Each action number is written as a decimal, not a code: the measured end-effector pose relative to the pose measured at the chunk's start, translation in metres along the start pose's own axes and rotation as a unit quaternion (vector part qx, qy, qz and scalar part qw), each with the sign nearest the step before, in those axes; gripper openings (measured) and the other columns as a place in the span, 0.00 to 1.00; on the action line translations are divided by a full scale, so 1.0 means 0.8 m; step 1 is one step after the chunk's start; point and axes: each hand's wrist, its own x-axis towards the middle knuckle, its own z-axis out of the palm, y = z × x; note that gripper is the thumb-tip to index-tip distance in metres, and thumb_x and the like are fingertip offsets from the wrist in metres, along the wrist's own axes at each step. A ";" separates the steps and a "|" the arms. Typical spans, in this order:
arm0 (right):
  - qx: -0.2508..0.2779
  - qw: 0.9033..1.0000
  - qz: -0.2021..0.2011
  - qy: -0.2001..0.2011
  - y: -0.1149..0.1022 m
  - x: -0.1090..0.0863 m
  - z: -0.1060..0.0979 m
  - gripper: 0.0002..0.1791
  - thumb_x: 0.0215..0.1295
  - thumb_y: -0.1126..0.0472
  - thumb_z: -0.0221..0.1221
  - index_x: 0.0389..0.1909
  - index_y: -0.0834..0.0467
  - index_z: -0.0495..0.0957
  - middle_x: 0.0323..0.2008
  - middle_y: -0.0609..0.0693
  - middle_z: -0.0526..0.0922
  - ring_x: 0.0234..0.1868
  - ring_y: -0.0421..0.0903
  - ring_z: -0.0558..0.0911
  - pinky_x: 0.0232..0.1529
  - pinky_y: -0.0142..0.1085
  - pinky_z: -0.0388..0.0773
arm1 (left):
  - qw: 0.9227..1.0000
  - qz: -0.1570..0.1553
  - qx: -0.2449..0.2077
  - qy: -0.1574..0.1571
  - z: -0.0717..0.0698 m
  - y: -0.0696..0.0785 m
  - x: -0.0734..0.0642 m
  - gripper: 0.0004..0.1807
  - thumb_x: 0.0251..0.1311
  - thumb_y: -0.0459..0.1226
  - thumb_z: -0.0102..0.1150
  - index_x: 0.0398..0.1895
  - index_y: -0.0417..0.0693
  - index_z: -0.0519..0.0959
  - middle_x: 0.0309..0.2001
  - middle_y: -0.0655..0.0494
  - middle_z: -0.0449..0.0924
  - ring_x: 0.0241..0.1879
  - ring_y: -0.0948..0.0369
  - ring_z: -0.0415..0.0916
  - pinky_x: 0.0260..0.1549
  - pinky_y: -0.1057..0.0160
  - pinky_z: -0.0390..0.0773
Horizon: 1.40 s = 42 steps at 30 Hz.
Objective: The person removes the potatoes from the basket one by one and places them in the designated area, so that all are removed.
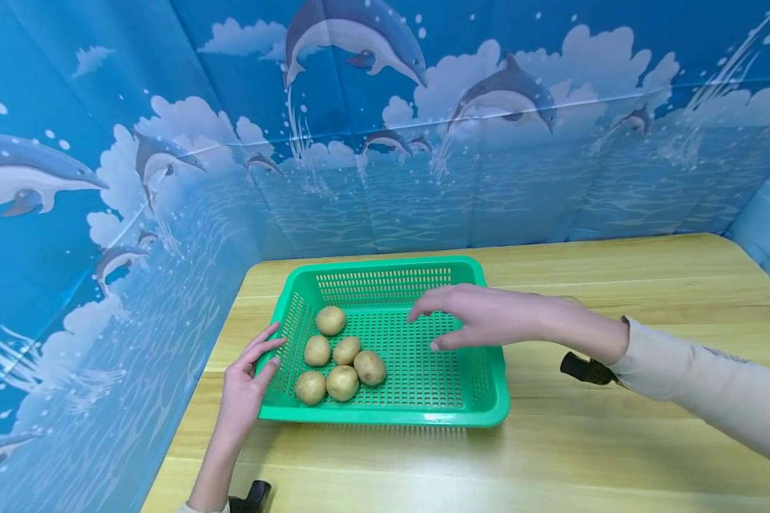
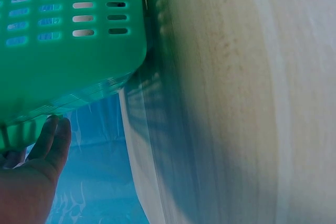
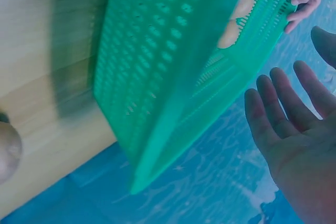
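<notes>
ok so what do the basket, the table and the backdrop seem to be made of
The basket looks like moulded plastic, smooth and fairly glossy: uniform green, rows of neat slots, a bright highlight on its near rim. The table shows pale wood grain with a soft sheen; real wood or printed laminate, I can't tell. The backdrop seems a thin printed sheet, creased and slightly shiny, perhaps fabric or plastic.

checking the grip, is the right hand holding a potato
No, the right hand is over the green plastic basket with its thumb and fingers apart and nothing between them.
</notes>
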 end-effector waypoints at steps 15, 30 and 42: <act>-0.034 0.995 -0.011 -0.095 -0.028 0.053 -0.014 0.23 0.68 0.51 0.62 0.62 0.47 0.74 0.60 0.41 0.75 0.62 0.42 0.72 0.60 0.41 0.71 | 1.000 -0.001 0.009 0.000 -0.001 0.000 0.000 0.16 0.69 0.26 0.51 0.57 0.38 0.78 0.70 0.56 0.65 0.73 0.59 0.53 0.64 0.76 0.57; 0.034 0.992 0.012 -0.122 -0.034 0.117 -0.003 0.22 0.68 0.52 0.61 0.62 0.44 0.74 0.60 0.35 0.74 0.61 0.40 0.72 0.56 0.35 0.72 | 1.000 0.002 0.002 0.001 -0.001 0.002 0.000 0.15 0.69 0.26 0.52 0.57 0.38 0.78 0.70 0.56 0.66 0.73 0.59 0.54 0.64 0.74 0.59; 0.085 0.989 -0.005 -0.122 0.001 0.163 0.038 0.20 0.68 0.60 0.61 0.60 0.52 0.76 0.60 0.46 0.77 0.61 0.49 0.75 0.56 0.32 0.72 | 1.000 -0.002 0.001 0.001 0.000 0.002 0.000 0.15 0.69 0.26 0.51 0.57 0.38 0.79 0.70 0.56 0.66 0.73 0.59 0.53 0.64 0.75 0.58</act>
